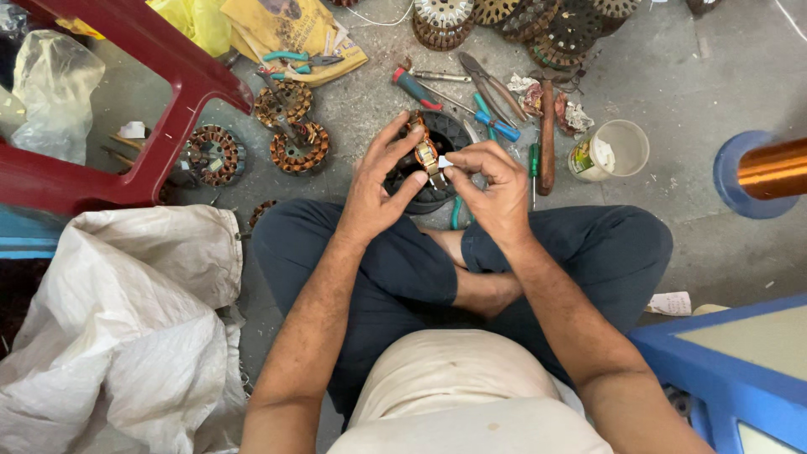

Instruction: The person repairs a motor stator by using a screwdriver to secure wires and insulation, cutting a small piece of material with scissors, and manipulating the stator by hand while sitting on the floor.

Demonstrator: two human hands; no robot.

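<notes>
Here, a concrete floor (698, 92) is seen strewn with a red stool (160, 101), a white sack (126, 328), wound stators and pliers. A black stator (433, 160), judged heavy and rigid, is held over the lap, left hand (378, 189) closed on its rim. Fragile copper coil (423, 150) is pinched by the right hand (496, 189).

Soft, even daylight is filling the scene; shadows are lying faint under the hands (437, 185). The copper spool (773, 168) at right is glinting; edges are bending slightly; focus is holding sharp.
</notes>
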